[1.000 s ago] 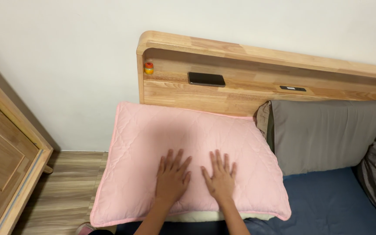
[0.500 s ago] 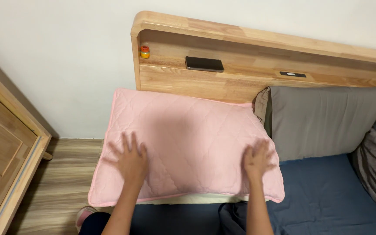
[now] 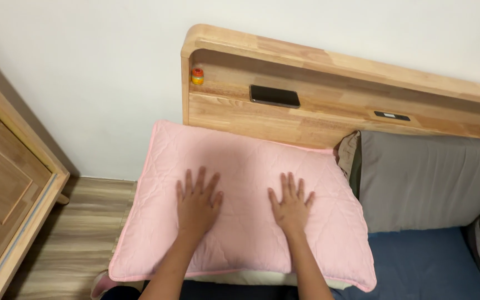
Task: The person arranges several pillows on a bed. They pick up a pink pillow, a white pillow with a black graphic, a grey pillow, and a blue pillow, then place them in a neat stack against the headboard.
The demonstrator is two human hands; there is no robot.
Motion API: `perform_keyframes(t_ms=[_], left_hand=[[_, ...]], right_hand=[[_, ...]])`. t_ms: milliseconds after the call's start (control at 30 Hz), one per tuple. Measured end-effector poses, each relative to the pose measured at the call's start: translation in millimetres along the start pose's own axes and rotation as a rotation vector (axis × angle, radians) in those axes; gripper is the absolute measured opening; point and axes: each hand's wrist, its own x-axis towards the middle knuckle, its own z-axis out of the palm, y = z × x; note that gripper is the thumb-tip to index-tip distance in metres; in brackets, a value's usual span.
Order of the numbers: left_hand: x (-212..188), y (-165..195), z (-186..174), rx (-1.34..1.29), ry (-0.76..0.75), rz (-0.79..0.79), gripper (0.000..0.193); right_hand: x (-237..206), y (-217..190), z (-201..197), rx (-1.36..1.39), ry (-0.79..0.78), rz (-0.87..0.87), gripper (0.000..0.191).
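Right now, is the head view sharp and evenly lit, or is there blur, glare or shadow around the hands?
Head view: sharp, with soft even light and no glare; left hand and right hand show crisp fingers flat on the pink pillow; only faint shadows under them, darker shade inside the headboard shelf.

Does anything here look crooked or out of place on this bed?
The pink pillow lies slightly askew, and its left corner juts past the bed over the wooden floor. Both hands, left and right, press flat on it. Nothing looks spilled or damaged.
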Motion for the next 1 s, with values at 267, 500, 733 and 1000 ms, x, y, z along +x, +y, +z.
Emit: perform_keyframes(t_ms=[267,500,733,1000], left_hand=[[-31.0,-86.5,-22.9,0.133,-0.142,-0.265,0.056],[11.4,-79.6,-22.5,0.197,-0.124,-0.287,0.058],[33.8,44.9,55.6,-0.042,-0.049,0.227,0.066],[94.5,41.0,91.4,-0.027,-0.021,0.205,0.048]], right_hand=[[3.4,99.3,19.2,0.108,0.061,0.289,0.081],[16.4,59.9,-12.5,0.251,0.197,0.279,0.084],[28.5,-76.8,24.3,0.098,0.139,-0.253,0.058],[86.6,-68.8,20.2,0.056,-0.066,-0.157,0.060]])
